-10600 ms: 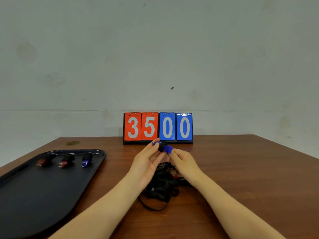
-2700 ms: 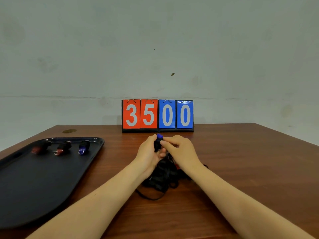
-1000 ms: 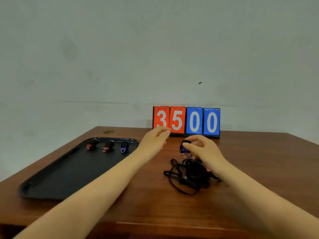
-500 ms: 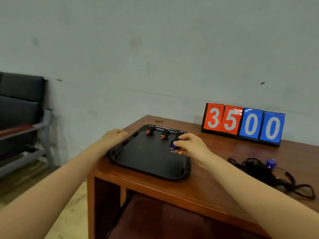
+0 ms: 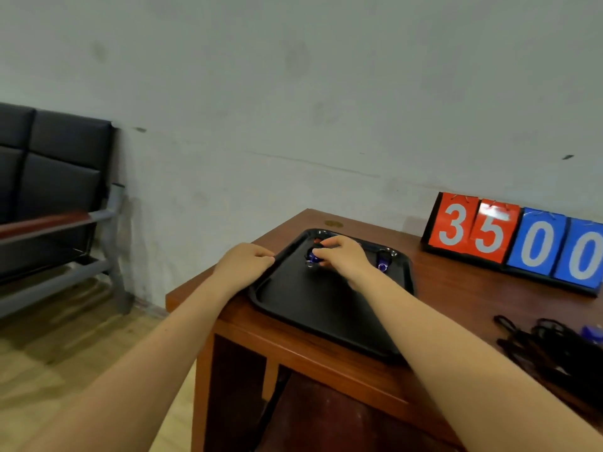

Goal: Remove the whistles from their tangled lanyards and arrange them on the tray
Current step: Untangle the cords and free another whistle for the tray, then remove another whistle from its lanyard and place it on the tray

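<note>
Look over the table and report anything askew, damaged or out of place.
Nothing looks damaged or spilled. The tray lies turned at an angle to the table edge, its near-left rim close to that edge. The lanyards are a tangled heap with a blue whistle on it.

Looks like an office or waiting-room corner: plain scuffed pale wall point(image 5: 293, 93), wood-look floor point(image 5: 65, 353), a black padded waiting bench point(image 5: 55, 164) with grey metal frame against the wall, and a brown wooden desk point(image 5: 456, 288). Flip scoreboard point(image 5: 518, 243) reading 3500 stands at the desk's back edge, hinting at sports use.
</note>
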